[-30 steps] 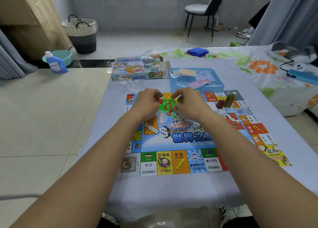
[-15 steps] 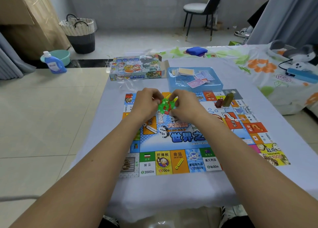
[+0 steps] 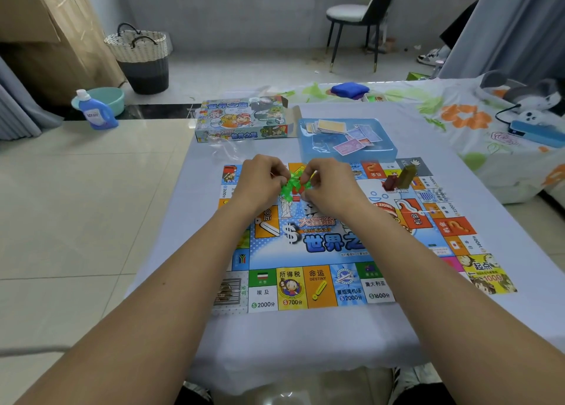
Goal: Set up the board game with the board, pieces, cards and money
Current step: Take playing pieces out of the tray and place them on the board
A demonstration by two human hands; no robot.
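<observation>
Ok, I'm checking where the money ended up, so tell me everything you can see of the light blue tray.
The light blue tray looks like a shallow moulded plastic insert, rectangular with a raised rim. It lies flat on the tablecloth, just beyond the game board's far edge and right of the game box. Loose cards and paper money lie scattered inside it. No hand touches it.

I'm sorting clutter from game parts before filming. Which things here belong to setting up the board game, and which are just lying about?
Belongs to the job:
game board
green plastic pieces, held by left hand and right hand
red and olive pieces
blue tray with cards and money
game box

Just lying about:
detergent bottle
basket
chair
blue cloth
</observation>
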